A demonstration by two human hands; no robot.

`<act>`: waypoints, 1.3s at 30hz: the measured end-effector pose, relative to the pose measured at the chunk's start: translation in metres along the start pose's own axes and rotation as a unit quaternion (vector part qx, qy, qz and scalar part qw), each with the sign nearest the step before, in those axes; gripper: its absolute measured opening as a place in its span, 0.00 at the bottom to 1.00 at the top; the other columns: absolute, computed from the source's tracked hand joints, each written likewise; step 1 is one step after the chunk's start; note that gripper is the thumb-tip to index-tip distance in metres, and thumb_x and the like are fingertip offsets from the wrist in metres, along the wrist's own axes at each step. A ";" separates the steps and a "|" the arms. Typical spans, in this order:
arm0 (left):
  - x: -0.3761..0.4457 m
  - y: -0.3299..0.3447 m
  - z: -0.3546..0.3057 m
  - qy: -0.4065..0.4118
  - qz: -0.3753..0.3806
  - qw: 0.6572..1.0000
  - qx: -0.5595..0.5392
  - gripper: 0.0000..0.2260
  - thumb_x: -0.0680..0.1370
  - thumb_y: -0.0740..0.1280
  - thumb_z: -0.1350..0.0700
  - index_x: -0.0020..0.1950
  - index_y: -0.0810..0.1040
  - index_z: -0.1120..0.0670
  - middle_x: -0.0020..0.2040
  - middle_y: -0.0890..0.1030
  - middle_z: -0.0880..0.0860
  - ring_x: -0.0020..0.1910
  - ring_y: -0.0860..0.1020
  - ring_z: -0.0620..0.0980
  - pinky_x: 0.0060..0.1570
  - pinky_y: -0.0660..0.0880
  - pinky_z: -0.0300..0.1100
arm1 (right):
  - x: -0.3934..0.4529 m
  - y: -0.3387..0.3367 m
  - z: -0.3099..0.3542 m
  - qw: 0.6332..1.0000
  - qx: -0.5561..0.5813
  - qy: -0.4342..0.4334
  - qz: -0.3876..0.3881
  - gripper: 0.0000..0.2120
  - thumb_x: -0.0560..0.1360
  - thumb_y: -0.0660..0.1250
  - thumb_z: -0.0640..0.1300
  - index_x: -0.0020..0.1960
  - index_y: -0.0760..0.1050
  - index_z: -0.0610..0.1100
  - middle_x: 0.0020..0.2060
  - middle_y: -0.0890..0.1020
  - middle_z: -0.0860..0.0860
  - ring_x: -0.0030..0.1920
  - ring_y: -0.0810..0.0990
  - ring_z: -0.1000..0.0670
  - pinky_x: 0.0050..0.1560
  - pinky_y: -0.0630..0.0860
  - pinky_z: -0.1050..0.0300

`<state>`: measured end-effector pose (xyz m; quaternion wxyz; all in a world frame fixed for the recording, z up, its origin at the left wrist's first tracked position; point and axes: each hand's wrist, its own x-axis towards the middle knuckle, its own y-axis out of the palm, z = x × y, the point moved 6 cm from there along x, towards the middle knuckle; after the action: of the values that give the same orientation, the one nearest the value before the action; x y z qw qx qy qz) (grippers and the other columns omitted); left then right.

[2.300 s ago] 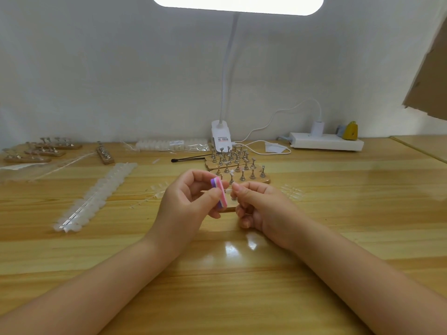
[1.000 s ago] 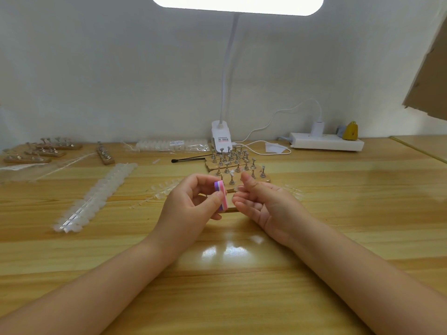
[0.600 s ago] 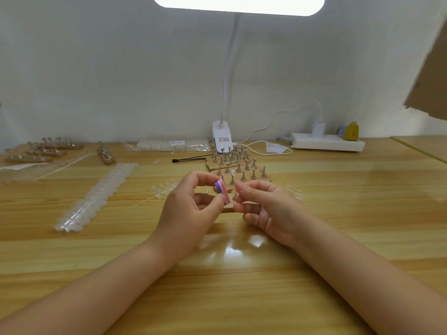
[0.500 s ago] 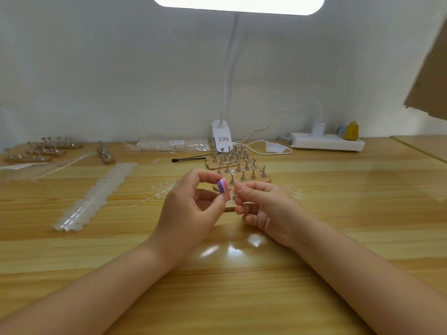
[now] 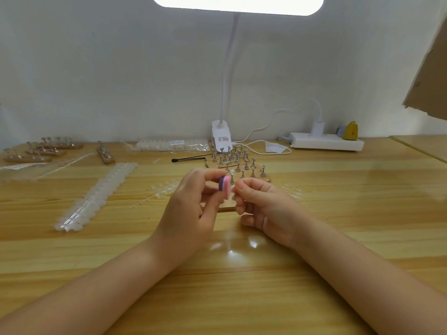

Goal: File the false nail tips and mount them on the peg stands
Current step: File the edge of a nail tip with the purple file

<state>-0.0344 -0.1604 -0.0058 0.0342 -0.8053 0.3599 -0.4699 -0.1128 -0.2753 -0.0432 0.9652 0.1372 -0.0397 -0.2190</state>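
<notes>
Behind, wooden peg stands (image 5: 238, 165) crowd the pale wooden worktop (image 5: 338, 201); left hand (image 5: 191, 209) pinches a pink-purple nail file block (image 5: 224, 186), right hand (image 5: 263, 204) pinches something too small to tell.

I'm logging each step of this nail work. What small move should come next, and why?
Probably another short filing stroke: the left hand pinches the pink-and-purple file block against something tiny pinched in the right hand, likely a nail tip, too small to confirm. It isn't on the peg stands.

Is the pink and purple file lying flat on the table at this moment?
No: the left hand pinches the pink and purple file in the air above the table, close to the right hand.
</notes>
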 end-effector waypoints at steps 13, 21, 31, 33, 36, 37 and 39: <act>-0.001 0.000 0.000 0.000 -0.005 1.000 -0.016 0.10 0.77 0.68 0.60 0.56 0.73 0.52 0.51 0.78 0.51 0.48 0.81 0.45 0.43 0.80 0.41 | 0.000 -0.001 0.002 1.000 0.006 -0.015 -0.009 0.05 0.70 0.69 0.48 0.37 0.81 0.49 0.30 0.76 0.53 0.29 0.74 0.55 0.28 0.68 0.64; 0.000 -0.005 -0.004 0.036 -0.038 0.997 0.052 0.11 0.75 0.71 0.59 0.53 0.73 0.51 0.48 0.76 0.48 0.44 0.79 0.42 0.42 0.77 0.35 | 0.001 -0.002 0.002 1.000 0.006 -0.010 -0.019 0.06 0.69 0.69 0.47 0.35 0.82 0.48 0.29 0.75 0.52 0.28 0.72 0.55 0.27 0.67 0.64; 0.001 -0.003 -0.009 0.138 0.010 0.971 0.194 0.09 0.73 0.70 0.66 0.53 0.78 0.62 0.47 0.75 0.56 0.43 0.77 0.50 0.43 0.78 0.48 | 0.001 -0.003 0.000 0.999 0.026 0.034 -0.010 0.05 0.69 0.68 0.45 0.38 0.77 0.44 0.28 0.72 0.52 0.26 0.69 0.55 0.24 0.66 0.65; -0.001 -0.002 -0.019 0.188 0.011 0.968 0.168 0.10 0.75 0.68 0.63 0.56 0.74 0.58 0.48 0.75 0.56 0.44 0.76 0.49 0.47 0.76 0.44 | 0.001 -0.001 0.000 0.999 0.023 0.029 0.002 0.05 0.68 0.68 0.45 0.37 0.77 0.44 0.29 0.72 0.51 0.26 0.69 0.55 0.25 0.66 0.65; -0.006 0.005 -0.031 0.258 0.032 0.950 0.172 0.10 0.77 0.67 0.61 0.56 0.72 0.54 0.50 0.74 0.52 0.47 0.77 0.50 0.51 0.74 0.41 | 0.000 0.002 -0.001 0.999 -0.009 0.026 0.036 0.05 0.69 0.67 0.45 0.39 0.75 0.44 0.30 0.73 0.51 0.26 0.69 0.56 0.26 0.63 0.65; -0.007 0.006 -0.030 0.258 0.036 0.947 0.187 0.10 0.77 0.67 0.60 0.56 0.72 0.53 0.50 0.75 0.52 0.47 0.77 0.51 0.51 0.74 0.41 | 0.000 0.003 -0.001 0.998 -0.017 0.028 0.045 0.04 0.70 0.67 0.45 0.39 0.75 0.45 0.30 0.72 0.51 0.26 0.68 0.56 0.27 0.62 0.64; -0.003 0.004 -0.024 0.223 0.032 0.952 0.209 0.08 0.77 0.66 0.59 0.56 0.73 0.54 0.48 0.77 0.56 0.45 0.78 0.54 0.49 0.75 0.45 | 0.000 0.002 0.000 0.998 -0.011 0.032 0.053 0.04 0.70 0.65 0.45 0.38 0.74 0.45 0.29 0.69 0.52 0.26 0.67 0.56 0.28 0.61 0.63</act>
<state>-0.0559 -0.1546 0.0038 0.1362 -0.6429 0.2778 -0.7006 -0.1122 -0.2731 -0.0423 0.9778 0.1308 -0.0132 -0.1631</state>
